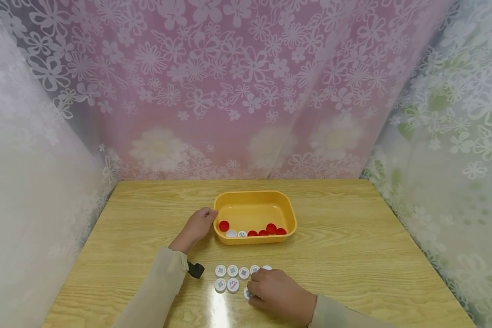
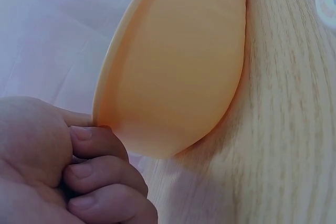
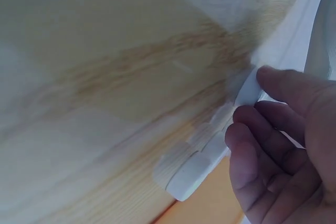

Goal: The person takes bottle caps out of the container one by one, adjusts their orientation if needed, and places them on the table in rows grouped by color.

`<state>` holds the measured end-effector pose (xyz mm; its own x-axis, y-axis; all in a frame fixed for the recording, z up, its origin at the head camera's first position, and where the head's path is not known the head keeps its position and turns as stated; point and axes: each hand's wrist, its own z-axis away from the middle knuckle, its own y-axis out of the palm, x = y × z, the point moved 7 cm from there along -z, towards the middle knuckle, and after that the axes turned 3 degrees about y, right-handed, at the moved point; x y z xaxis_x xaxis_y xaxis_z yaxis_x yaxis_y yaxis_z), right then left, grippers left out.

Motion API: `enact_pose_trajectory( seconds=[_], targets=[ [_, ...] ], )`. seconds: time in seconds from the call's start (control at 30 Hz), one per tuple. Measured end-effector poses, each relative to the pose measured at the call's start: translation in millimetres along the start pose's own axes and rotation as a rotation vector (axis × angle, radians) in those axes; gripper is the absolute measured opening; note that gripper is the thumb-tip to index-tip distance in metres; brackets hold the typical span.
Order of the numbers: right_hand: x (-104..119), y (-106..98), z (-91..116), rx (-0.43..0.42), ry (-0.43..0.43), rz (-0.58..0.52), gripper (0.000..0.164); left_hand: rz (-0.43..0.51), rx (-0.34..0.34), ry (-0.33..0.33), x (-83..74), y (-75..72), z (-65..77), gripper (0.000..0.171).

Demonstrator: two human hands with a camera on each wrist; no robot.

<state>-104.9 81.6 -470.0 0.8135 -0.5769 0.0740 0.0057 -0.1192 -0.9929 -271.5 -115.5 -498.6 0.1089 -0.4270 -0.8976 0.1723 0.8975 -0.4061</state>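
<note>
In the head view, a yellow tray (image 1: 254, 240) sits on the wood-grain table (image 1: 352, 255). The left hand (image 1: 194, 230) is at its left end, fingers drawn together at the rim. Inside, along the tray's near side, lie five red discs (image 1: 271, 228) and two white ones (image 1: 231, 233). The right hand (image 1: 280, 291) is on the near side of the table, its fingers bent over a white disc (image 1: 247, 294) with a printed top. Beside it stand other white discs (image 1: 232, 270): five in a far row, the rightmost partly covered by the hand, and two at the left of a near row.

In the left wrist view, the left hand grips the tray's edge. Three fingers are curled in toward the palm, with little gap between them; the thumb's exact placement is hard to tell.

In the right wrist view, the thumb and a bent finger pinch the white disc between them, only its thickness apart. The remaining fingers curl loosely. More white discs stand beyond, and part of the tray shows below them.
</note>
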Motion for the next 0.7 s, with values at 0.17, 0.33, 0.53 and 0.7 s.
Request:
enact_pose_trajectory(
  seconds=[0.17, 0.33, 0.53, 0.7],
  targets=[
    [1.6, 2.6, -1.7, -0.033, -0.005, 0.024, 0.022, -0.005, 0.006, 0.002, 0.0, 0.0, 0.1, 0.034],
    [3.9, 2.9, -3.4, -0.042, -0.008, 0.062, 0.022, -0.014, 0.016, 0.004, -1.1, -0.7, 0.7, 0.035],
    [3.2, 2.6, -5.2, -0.020, 0.009, 0.061, 0.022, -0.005, 0.026, -0.003, -2.5, -2.0, 1.3, 0.034],
    [2.0, 2.5, -5.2, -0.019, 0.004, 0.030, 0.020, -0.002, 0.031, -0.003, -3.0, -1.7, 2.6, 0.035]
  ],
)
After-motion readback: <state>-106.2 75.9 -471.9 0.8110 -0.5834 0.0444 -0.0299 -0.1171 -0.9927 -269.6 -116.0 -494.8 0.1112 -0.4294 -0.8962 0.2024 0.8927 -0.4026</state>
